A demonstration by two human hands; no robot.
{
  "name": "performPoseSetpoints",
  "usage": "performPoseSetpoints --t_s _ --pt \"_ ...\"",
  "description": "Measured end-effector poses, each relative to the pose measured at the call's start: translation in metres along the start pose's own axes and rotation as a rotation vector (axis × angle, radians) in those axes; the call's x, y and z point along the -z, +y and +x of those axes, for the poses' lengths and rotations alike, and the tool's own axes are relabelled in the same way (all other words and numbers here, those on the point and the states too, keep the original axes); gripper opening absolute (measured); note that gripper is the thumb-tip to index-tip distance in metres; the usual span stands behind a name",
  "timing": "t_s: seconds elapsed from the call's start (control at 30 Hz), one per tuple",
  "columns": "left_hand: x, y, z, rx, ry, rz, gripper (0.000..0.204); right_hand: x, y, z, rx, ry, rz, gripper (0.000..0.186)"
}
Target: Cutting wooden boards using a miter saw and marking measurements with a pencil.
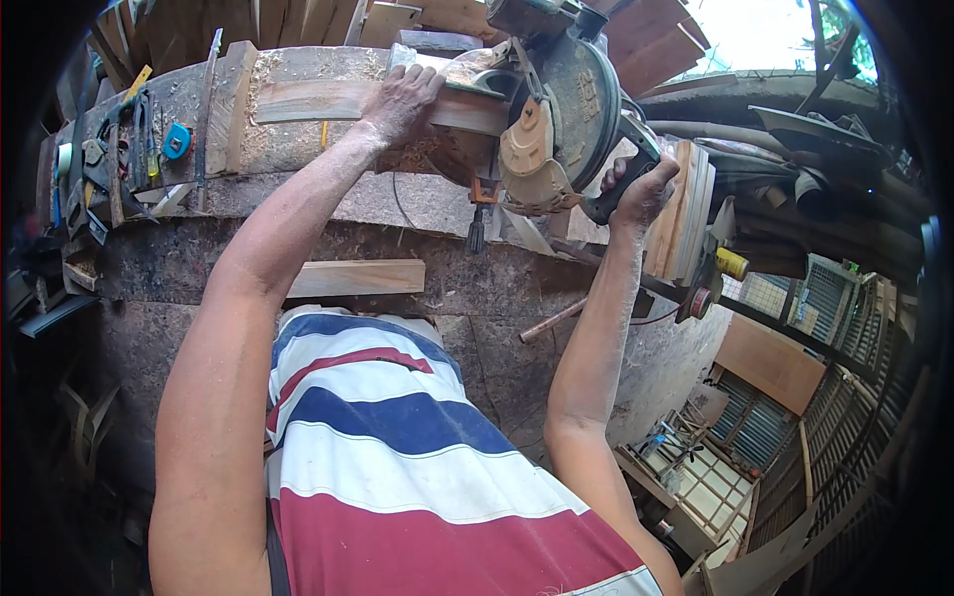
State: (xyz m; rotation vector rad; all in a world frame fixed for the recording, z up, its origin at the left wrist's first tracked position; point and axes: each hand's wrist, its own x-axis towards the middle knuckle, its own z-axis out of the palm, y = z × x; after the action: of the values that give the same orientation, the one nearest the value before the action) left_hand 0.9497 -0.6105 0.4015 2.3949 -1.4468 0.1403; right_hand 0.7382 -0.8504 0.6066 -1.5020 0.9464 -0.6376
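My left hand point(404, 99) lies over a long wooden board point(313, 100), its fingers curled over the far edge by the saw's fence. The board's right end runs in beside a miter saw point(586, 109) dusted with sawdust. My right hand point(641, 187) is wrapped around the black saw handle point(604, 205) on the right of the saw head. A rounded guard point(527, 144) hides the blade, so I cannot tell whether it touches the wood. Under the saw's front edge hangs an orange clamp with a black grip point(476, 228).
Sawdust covers the workbench point(328, 65). A blue tape measure point(177, 141) and several hand tools lie at its left. A short wooden piece point(358, 277) sits in front of me, below the bench edge. Stacked wooden boards point(682, 214) stand right of the saw, near a yellow can point(731, 263).
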Motion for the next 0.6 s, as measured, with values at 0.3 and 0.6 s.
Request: performPoseSetpoints --t_s 0.3,0.6 --pt "-0.002 0.001 0.000 0.005 0.041 -0.021 0.070 0.000 0.005 -0.003 0.015 0.038 -0.026 0.055" --pt "-0.005 -0.002 0.000 -0.019 0.071 0.019 0.065 0.005 0.015 -0.003 0.045 -0.008 0.025 0.070"
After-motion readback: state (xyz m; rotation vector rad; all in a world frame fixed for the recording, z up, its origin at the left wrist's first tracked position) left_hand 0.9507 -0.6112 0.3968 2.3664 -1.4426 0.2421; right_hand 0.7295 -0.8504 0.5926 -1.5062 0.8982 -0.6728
